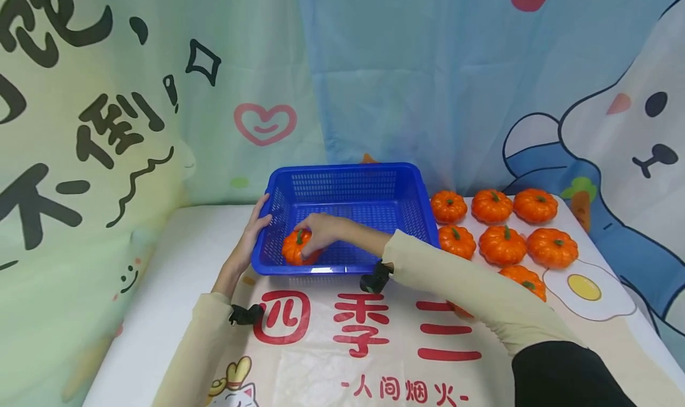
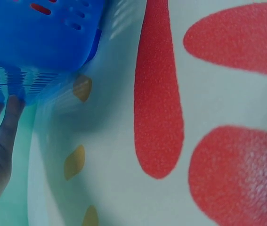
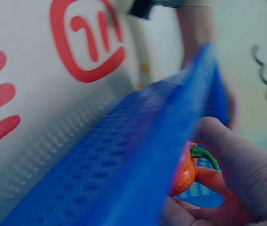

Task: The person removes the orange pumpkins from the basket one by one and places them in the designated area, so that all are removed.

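Note:
A blue perforated plastic basket (image 1: pixel 342 270) stands at the back of the table. Inside its front left corner, my right hand (image 1: pixel 325 231) grips a small orange pumpkin (image 1: pixel 293 249) with a green stem. The right wrist view shows thumb and fingers around that pumpkin (image 3: pixel 185 176), partly hidden by the basket wall (image 3: pixel 124 174). My left hand (image 1: pixel 251 228) rests against the basket's left side. Its fingers (image 2: pixel 12 117) look straight against the outer wall in the left wrist view.
Several more orange pumpkins (image 1: pixel 503 245) stand in rows right of the basket; the right sleeve partly covers some. A printed cloth with red characters (image 1: pixel 361 323) covers the table (image 1: pixel 187 240). A patterned curtain (image 1: pixel 374 68) hangs close behind the basket.

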Demonstrator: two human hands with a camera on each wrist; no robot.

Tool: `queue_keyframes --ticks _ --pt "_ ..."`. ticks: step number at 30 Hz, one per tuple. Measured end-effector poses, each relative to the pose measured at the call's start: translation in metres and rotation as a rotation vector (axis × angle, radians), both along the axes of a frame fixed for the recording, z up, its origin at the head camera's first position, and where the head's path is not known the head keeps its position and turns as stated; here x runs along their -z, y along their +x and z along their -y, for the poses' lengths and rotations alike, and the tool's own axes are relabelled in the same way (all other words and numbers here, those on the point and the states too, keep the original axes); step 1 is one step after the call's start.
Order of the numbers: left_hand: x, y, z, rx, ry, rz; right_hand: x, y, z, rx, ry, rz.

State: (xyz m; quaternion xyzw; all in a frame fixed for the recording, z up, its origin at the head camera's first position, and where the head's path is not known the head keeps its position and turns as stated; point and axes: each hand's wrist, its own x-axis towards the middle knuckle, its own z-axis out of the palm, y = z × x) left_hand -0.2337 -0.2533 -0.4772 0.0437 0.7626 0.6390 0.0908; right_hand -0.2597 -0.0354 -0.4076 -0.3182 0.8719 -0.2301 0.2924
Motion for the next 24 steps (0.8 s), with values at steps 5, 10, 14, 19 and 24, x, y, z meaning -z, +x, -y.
queue_keyframes --ticks 5,10,14,19,24 --pt "0.001 0.0 -0.002 -0.014 -0.005 -0.002 -0.009 0.001 -0.035 0.034 -0.074 0.041" --pt "0.003 -0.001 -0.001 -0.021 -0.008 -0.012 -0.028 0.01 -0.079 0.076 -0.134 0.043" --pt "0.004 -0.002 -0.001 -0.019 -0.005 -0.018 -0.048 0.025 -0.113 0.187 -0.188 0.065" --pt "0.004 -0.001 -0.002 -0.008 -0.005 -0.014 -0.062 0.06 -0.152 0.288 -0.261 0.093" --pt "0.002 0.0 -0.003 -0.009 -0.012 -0.019 -0.064 0.1 -0.187 0.332 -0.281 0.024"
